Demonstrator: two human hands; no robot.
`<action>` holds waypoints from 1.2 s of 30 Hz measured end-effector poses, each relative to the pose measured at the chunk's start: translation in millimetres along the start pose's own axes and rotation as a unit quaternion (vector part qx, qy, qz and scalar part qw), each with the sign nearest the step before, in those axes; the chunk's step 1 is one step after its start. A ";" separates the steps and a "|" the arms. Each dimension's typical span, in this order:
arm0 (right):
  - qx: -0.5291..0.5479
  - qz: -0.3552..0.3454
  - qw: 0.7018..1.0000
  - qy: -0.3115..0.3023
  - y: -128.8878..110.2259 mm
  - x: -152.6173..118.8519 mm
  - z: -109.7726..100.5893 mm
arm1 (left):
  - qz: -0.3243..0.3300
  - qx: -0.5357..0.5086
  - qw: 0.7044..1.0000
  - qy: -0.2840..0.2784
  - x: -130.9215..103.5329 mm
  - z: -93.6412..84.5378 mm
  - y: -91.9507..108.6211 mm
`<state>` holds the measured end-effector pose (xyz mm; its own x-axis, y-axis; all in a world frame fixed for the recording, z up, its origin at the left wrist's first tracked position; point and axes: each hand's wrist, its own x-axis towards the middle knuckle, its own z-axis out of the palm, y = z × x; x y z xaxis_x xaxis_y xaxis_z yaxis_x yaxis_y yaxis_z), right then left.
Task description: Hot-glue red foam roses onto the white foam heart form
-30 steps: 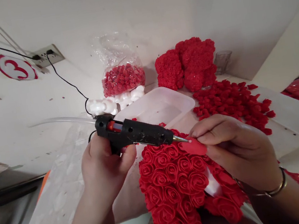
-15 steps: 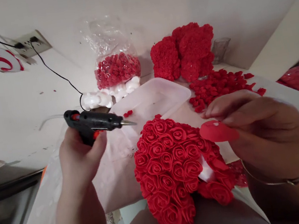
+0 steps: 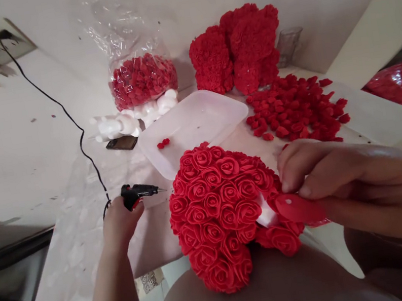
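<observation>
My left hand (image 3: 120, 220) is wrapped round the handle of a black glue gun (image 3: 140, 191), low over the table's left side with the nozzle pointing right. Between the thumb and fingers of my right hand (image 3: 348, 182) is a red foam petal (image 3: 299, 208) with a small pale dab on it. The petal is close to the right side of a rose-covered figure (image 3: 218, 209) resting on my lap. A bare white patch (image 3: 266, 213) shows among its red foam roses. I cannot tell whether the petal touches the figure.
A translucent plastic tray (image 3: 217, 109) holds a few red bits. Loose red roses (image 3: 294, 109) are heaped to its right, before finished red figures (image 3: 242, 51). A clear bag of roses (image 3: 145, 80), white foam figures (image 3: 116, 126) and a phone (image 3: 121, 143) sit at the back left. A black cord (image 3: 63, 109) runs from the wall socket.
My left hand has lowered the glue gun away from me toward the tabletop. My right hand has brought the petal down nearer the white patch. The view has shifted slightly.
</observation>
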<state>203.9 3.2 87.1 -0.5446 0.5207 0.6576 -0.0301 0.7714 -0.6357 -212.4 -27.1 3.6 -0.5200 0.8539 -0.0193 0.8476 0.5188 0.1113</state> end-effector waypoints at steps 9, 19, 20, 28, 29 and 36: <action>-0.037 -0.023 0.998 -0.045 -5.7 8.0 0.5 | 0.032 0.022 0.999 -0.019 6.7 26.4 -3.9; -0.050 -0.021 0.996 -0.070 -4.2 9.1 0.2 | 0.333 -0.163 0.904 0.212 -76.8 -58.2 48.5; -0.049 -0.020 0.996 -0.070 -4.2 9.7 0.3 | 0.426 -0.174 0.862 0.213 -91.3 -71.4 60.5; -0.100 -0.017 0.992 -0.081 -13.0 10.5 -1.2 | 0.643 -0.077 0.749 0.137 -122.1 -94.1 126.0; -0.111 -0.017 0.990 -0.084 -13.9 10.3 -1.4 | 0.642 -0.079 0.750 0.138 -120.6 -91.8 127.5; -0.178 0.008 0.978 -0.105 -15.3 9.1 4.7 | 0.634 -0.097 0.754 0.141 -120.5 -87.9 126.1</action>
<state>195.5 -5.5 101.0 -0.7043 0.4752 0.5274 0.2528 0.8621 -0.4391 -52.1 -68.3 107.3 0.6702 0.6021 0.4340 0.6659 -0.7460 0.0068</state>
